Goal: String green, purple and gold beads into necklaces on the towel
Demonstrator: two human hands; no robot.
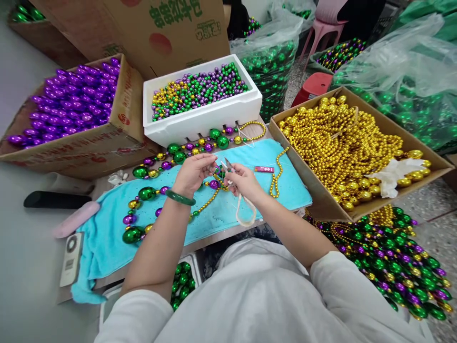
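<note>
My left hand (194,172) pinches the string of a bead necklace (171,155) of green, purple and gold balls that loops across a turquoise towel (228,212). A green bangle (180,197) sits on that wrist. My right hand (243,183) grips small metal snips (227,166), their tips right at the left fingertips, and a loop of white cord (246,214) hangs from it. A thin gold bead strand (276,178) lies on the towel to the right, beside a small red lighter (264,169).
A white foam box (203,114) of mixed beads stands behind the towel. A carton of purple beads (71,102) is at the left, a carton of gold beads (342,138) at the right. Finished necklaces (389,257) pile on the floor. Bags of green beads (271,62) stand behind.
</note>
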